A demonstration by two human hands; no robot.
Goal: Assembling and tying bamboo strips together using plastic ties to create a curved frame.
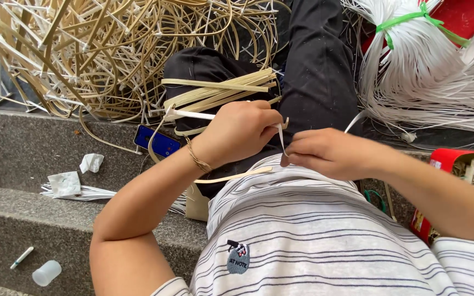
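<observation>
My left hand (240,131) is closed around a curved bamboo strip (215,93) over my lap, with a thin bracelet on the wrist. My right hand (325,153) pinches a white plastic tie strip (281,137) that runs between both hands, just above my striped shirt. A small bundle of bamboo strips (220,87) lies across my dark trouser knee, just beyond the left hand.
A big tangled pile of tied bamboo hoops (94,49) fills the upper left. A bundle of white strips (423,71) with a green band lies upper right. A blue phone (157,141), crumpled tissues (67,183), a red box (456,164) and a small plastic cup (46,272) sit on the stone steps.
</observation>
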